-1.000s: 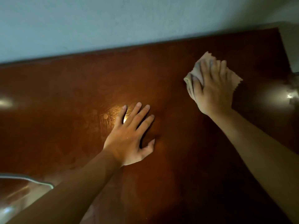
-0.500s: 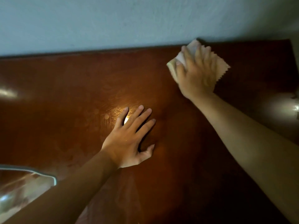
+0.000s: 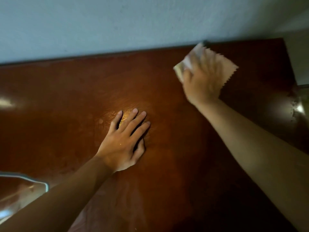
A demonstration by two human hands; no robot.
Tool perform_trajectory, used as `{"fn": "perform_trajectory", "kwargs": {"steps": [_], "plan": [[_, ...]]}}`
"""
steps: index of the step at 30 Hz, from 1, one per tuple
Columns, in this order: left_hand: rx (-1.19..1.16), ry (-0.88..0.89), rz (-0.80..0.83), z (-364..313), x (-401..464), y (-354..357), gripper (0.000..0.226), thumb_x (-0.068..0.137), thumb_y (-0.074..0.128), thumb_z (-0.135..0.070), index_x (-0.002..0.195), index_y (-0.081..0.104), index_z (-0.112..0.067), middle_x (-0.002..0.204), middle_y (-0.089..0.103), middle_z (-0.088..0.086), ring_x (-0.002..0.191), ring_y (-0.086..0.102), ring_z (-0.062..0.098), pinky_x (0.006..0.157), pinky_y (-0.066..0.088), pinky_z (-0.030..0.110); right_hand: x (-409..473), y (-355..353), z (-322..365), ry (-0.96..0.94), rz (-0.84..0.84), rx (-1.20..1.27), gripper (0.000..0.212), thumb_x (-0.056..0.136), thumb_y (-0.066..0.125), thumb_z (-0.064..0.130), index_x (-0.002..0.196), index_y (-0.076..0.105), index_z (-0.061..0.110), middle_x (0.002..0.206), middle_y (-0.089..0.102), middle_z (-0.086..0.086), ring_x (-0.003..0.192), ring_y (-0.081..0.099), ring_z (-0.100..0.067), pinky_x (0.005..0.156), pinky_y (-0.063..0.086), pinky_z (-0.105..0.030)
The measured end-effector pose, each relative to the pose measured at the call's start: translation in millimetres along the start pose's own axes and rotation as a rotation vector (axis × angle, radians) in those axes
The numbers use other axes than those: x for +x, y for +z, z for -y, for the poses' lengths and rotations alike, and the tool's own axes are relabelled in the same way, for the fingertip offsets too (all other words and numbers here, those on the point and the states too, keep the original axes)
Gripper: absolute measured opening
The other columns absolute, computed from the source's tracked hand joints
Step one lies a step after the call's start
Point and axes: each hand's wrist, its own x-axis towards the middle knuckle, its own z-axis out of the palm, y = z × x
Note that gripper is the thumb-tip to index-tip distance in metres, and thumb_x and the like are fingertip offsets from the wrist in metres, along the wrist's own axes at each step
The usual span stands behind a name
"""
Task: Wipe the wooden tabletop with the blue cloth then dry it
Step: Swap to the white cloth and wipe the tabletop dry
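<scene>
presently the cloth [image 3: 225,67] is pressed flat by the blurred right hand [image 3: 203,79] near the tabletop's [image 3: 66,97] far edge; the left hand [image 3: 124,143] is spread flat. streaks could be left if pressure slackens.

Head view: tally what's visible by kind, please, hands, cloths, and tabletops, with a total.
Hands: 2, the left hand flat on the wood, the right hand pressing the cloth
Cloths: 1, a pale cloth with a zigzag edge
Wooden tabletops: 1
Total: 4
</scene>
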Motion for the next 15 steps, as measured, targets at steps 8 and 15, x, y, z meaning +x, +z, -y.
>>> {"fn": "perform_trajectory", "kwargs": {"steps": [8, 15], "plan": [[0.045, -0.069, 0.123, -7.5, 31.8, -21.9, 0.053, 0.091, 0.048, -0.041, 0.138, 0.054, -0.018, 0.145, 0.052, 0.011, 0.14, 0.041, 0.032, 0.12, 0.015, 0.056, 3.6, -10.2, -36.4, -0.179, 0.052, -0.101, 0.059, 0.11, 0.018, 0.045, 0.161, 0.026, 0.018, 0.169, 0.022, -0.014, 0.156, 0.018, -0.034, 0.127, 0.012, -0.05], [-0.003, -0.265, 0.171, -57.1, 104.2, 0.1, 0.066, 0.1, 0.019, -0.059, 0.157, 0.024, -0.028, 0.168, 0.008, 0.004, 0.155, -0.006, 0.026, 0.121, -0.008, 0.054, 1.2, -8.7, -40.9, -0.11, 0.021, -0.018, 0.061, 0.105, 0.017, 0.054, 0.158, 0.036, 0.029, 0.168, 0.025, -0.011, 0.156, 0.019, -0.035, 0.126, 0.013, -0.053]]}}
